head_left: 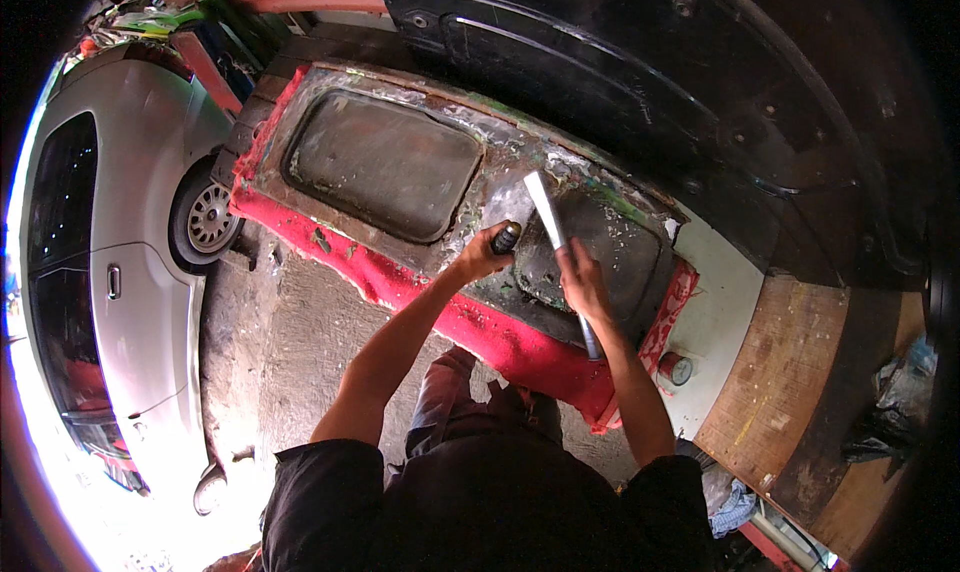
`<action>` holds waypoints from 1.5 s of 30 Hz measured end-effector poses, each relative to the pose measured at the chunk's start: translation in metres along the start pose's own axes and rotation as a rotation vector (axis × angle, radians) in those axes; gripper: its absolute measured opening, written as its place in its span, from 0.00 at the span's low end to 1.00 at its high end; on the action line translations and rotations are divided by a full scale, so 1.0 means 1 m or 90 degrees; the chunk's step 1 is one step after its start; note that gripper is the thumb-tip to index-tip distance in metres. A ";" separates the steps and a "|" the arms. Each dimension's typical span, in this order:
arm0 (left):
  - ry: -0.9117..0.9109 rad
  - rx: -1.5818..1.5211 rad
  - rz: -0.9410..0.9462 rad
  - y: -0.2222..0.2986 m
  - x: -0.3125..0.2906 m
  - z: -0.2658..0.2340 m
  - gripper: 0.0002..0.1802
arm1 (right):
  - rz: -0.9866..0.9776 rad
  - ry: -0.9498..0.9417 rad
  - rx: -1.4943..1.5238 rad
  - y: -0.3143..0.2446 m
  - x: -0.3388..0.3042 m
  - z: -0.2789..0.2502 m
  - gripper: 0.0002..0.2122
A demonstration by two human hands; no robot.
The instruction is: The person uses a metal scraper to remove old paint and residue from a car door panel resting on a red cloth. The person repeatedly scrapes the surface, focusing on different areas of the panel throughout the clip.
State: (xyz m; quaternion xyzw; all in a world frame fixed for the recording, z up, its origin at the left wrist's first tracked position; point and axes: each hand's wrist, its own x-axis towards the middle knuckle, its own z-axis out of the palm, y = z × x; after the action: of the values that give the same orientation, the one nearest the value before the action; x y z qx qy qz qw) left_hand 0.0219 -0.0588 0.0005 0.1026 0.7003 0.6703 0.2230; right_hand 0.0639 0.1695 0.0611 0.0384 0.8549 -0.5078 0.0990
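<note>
**Left hand [484, 254] and right hand [584, 284] closed on held items over metal panel [492, 204]**

A short dark cylinder [507, 238] is gripped in the left hand, the fingers being wrapped around it and one end left exposed. A long silver tool [547, 212] is held in the right hand, its shaft enclosed by the fingers; the broad end is directed away from the body and the narrow end toward it. Whether the panel is touched by either item cannot be told.

The panel, worn and marked with patches of paint, is laid flat beneath both hands. Two rounded recesses are formed in it, one at each side. It is supported on a red cloth [520, 350], which is draped past the near edge. A small can [675, 368] is positioned beside the cloth, at the right. Beyond the panel, a large black panel [660, 102] is located. A silver vehicle [150, 177] is parked at the left, on the concrete floor [285, 322].
</note>
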 end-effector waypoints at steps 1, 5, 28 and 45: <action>0.012 -0.011 -0.001 0.001 0.000 0.000 0.22 | -0.156 -0.046 -0.226 0.006 0.001 -0.004 0.19; 0.005 -0.052 0.003 0.004 0.000 -0.002 0.24 | -0.117 0.011 -0.134 0.018 0.007 -0.022 0.18; 0.088 -0.252 0.069 -0.022 -0.011 -0.008 0.19 | 0.066 0.013 0.110 -0.052 -0.006 -0.046 0.30; 0.219 -0.249 0.083 -0.018 -0.018 0.001 0.15 | -0.026 -0.047 -0.012 -0.075 0.007 -0.015 0.31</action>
State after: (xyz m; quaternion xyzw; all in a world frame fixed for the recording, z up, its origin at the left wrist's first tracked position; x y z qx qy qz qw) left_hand 0.0409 -0.0670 -0.0143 -0.0133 0.5774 0.8131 0.0727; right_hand 0.0425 0.1462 0.1309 0.0014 0.8561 -0.5027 0.1203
